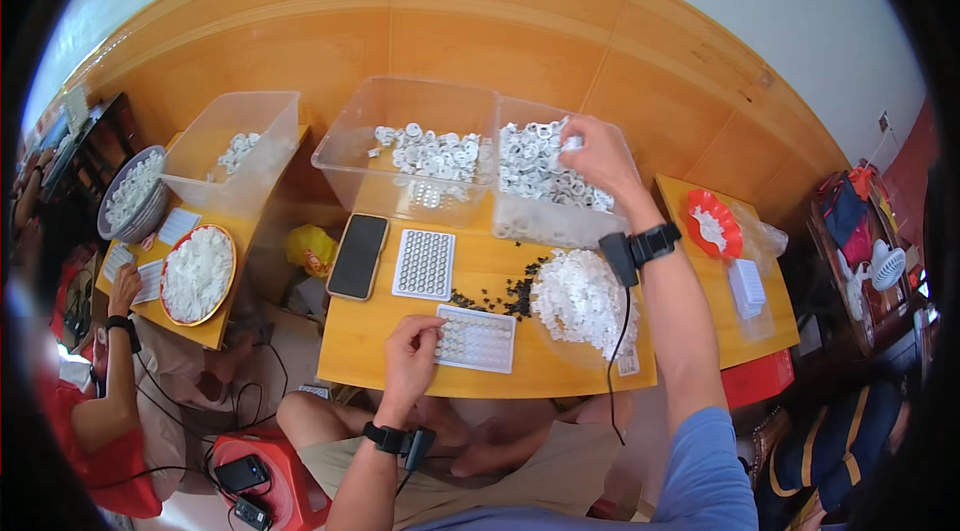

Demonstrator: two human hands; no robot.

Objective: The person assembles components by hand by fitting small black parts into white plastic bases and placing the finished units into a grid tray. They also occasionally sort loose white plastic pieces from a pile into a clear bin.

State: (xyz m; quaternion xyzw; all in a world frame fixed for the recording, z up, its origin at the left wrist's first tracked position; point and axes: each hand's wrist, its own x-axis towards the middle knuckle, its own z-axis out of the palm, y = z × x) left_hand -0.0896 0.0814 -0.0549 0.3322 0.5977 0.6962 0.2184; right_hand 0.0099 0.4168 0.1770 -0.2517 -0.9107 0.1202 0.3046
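Observation:
My left hand [408, 359] is at the left edge of a white plastic tray [478, 365] near the table's front. Its fingers are curled together by the tray's upper left corner; whatever they may hold is too small to make out. Rows of small round pieces sit in that tray. My right hand [603, 163] reaches into a clear plastic bin [560, 219] at the back, fingers closed on a small white plastic part [572, 143]. Below them lie many white and grey ring-shaped parts [532, 159]. A second filled tray [423, 265] lies just behind the first.
A phone [358, 257], scattered small black parts [520, 296] and a heap of white pieces [583, 301] share my table. Left of the right bin stands another clear bin [350, 136]. At the left table a co-worker's hand [126, 283] is near trays; a red dish [735, 231] is right.

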